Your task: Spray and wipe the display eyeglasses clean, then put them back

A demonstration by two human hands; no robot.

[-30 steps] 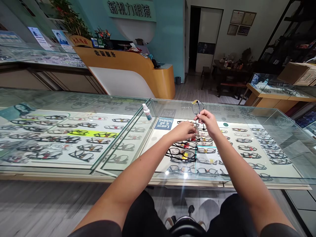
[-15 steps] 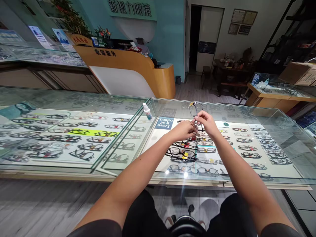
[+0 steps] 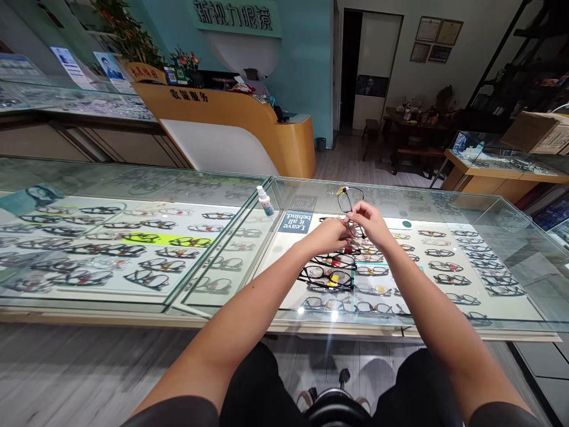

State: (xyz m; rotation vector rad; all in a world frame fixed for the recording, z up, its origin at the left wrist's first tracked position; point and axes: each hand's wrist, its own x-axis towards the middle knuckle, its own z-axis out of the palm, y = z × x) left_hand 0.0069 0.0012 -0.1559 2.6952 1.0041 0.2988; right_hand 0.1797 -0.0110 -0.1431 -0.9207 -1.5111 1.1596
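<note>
A pair of eyeglasses with dark rims and a yellow tag is held up over the glass display case. My right hand pinches it near the middle of the frame. Against its lower part, my left hand is closed, fingers curled; they partly cover the lower lens. Just nearer to me, several black eyeglasses with red and yellow tags lie on the glass top. A small white spray bottle stands upright on the glass, left of my hands.
Rows of eyeglasses show under the glass on the right, more in the left case. A blue card lies inside the case. Beyond stands a wooden counter. A cardboard box sits at the far right.
The upper part of the held eyeglasses has tilted slightly to the left and turned a little. Both hands stay in nearly the same place.
</note>
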